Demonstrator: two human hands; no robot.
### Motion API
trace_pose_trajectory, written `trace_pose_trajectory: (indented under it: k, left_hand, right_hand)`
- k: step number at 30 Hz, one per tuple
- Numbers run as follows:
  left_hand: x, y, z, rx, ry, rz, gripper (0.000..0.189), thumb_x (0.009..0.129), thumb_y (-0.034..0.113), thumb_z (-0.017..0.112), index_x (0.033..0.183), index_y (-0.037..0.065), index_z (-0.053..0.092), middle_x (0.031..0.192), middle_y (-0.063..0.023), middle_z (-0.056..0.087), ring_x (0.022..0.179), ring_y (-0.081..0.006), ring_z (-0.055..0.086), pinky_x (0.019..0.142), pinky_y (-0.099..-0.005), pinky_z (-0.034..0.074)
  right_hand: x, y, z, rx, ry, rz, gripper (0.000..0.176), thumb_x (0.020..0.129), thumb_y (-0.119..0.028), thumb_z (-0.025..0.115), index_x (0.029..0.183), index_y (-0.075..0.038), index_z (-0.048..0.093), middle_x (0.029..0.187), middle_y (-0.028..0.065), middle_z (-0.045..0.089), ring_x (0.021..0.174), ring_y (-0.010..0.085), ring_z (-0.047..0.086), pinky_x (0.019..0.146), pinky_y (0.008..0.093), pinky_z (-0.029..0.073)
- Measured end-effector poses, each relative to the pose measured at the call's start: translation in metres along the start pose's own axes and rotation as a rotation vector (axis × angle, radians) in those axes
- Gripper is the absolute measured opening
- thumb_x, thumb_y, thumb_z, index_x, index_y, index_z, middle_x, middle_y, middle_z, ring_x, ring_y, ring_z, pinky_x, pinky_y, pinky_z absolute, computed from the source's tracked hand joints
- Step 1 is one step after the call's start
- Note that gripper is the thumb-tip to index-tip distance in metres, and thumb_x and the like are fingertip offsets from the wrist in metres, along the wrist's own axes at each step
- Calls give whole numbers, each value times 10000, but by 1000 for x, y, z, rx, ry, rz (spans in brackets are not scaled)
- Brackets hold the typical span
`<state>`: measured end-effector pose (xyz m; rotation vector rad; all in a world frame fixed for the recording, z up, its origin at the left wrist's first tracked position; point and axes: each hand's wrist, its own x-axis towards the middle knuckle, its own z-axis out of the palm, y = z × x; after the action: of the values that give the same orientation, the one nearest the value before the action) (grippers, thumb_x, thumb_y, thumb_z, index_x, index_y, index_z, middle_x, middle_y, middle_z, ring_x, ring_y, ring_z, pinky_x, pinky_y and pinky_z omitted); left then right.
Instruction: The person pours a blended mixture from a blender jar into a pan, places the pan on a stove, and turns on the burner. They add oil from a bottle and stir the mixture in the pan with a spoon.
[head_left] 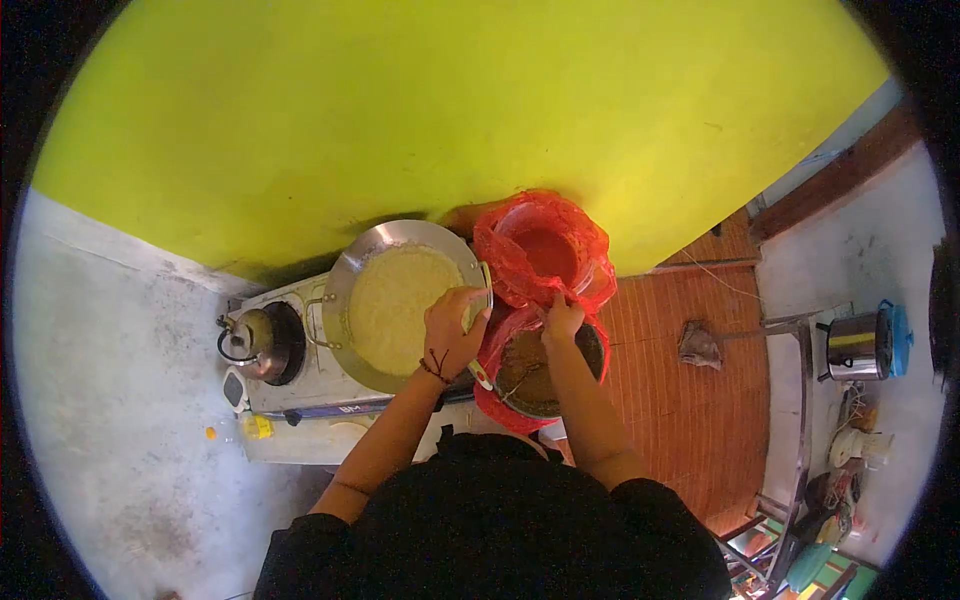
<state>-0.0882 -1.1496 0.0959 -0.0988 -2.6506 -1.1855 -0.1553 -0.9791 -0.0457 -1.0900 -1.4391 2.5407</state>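
My right hand (562, 320) pinches the gathered edge of a red plastic bag (592, 245) that lines a round container with reddish contents. Beneath that hand stands a pot (603, 350) of brown, grainy food, with red plastic around its outside. My left hand (455, 325) hovers over the right rim of a wide metal wok (345, 275), thumb and forefinger curved apart with a gap between them. Pale yellow, frothy-looking food (395, 300) fills the wok. A pale utensil handle (481, 375) shows just below my left hand, at the brown pot's left edge.
The wok sits on a stove (345, 405), with a metal kettle (262, 345) at its left. A bottle with a yellow label (258, 427) stands at the stove's front left. A green-yellow wall (450, 110) rises behind. At far right are a steel pot (858, 347) and a blue lid (899, 340).
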Motion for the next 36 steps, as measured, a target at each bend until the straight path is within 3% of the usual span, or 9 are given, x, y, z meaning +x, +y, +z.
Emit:
trace_pose_trajectory:
  k: [6,9,12,14,16,19,24,28,36]
  left_hand:
    - [0,7,-2,-22,16,39,256,798,140,631,1046,80,610,983,-132,621,928,-325,591,801,-407,453]
    - [-1,8,1,-31,13,46,260,794,126,638,1045,67,612,967,-141,623,894,-319,604,767,-393,478]
    - [-2,10,1,-13,11,63,261,793,125,642,1045,63,613,957,-143,622,880,-314,609,755,-389,485]
    - [-1,17,2,-32,13,86,263,794,133,644,1047,66,614,955,-140,622,881,-313,608,758,-390,483]
    - [0,19,4,-12,-4,98,265,794,139,645,1048,67,614,957,-139,622,879,-313,608,758,-389,483]
    - [3,21,6,-14,-11,112,269,792,147,649,1048,71,616,954,-137,623,878,-310,609,759,-387,483]
    - [-1,13,0,1,39,101,272,784,147,654,1043,71,619,946,-137,627,871,-301,614,751,-382,488]
    - [-10,4,-6,-35,84,34,278,778,138,658,1043,66,622,947,-137,630,859,-292,616,742,-371,492]
    - [-38,-14,-27,-11,149,-49,296,768,119,673,1055,68,621,948,-135,633,844,-273,615,746,-361,491]
  right_hand:
    - [-3,8,8,100,36,-45,163,837,-23,546,981,36,499,893,121,478,736,255,539,691,529,595]
    - [-1,17,13,83,88,-40,287,858,-54,557,1114,33,463,971,165,542,813,305,590,613,441,589]
    - [4,26,10,93,90,-51,239,852,-37,535,1082,20,501,933,152,557,814,290,591,624,448,580]
    - [14,33,1,-308,82,-247,220,832,-33,550,1040,27,508,925,131,510,792,297,568,660,505,590]
    - [31,50,-9,-393,54,-301,210,821,-28,555,1020,28,514,918,120,495,762,297,560,673,525,597]
    - [31,44,-8,-123,17,-150,207,819,-19,547,1020,22,522,912,118,519,735,291,574,661,498,602]
    - [9,0,-8,-81,-32,22,193,820,-6,534,1011,15,536,933,128,554,800,294,609,639,448,608]
    - [49,35,-23,-210,-83,-76,205,818,9,520,1022,25,529,968,149,561,827,318,615,644,457,606]
    - [36,54,-38,-7,-159,-29,235,854,-93,602,1041,25,521,976,175,567,824,348,604,731,486,572]
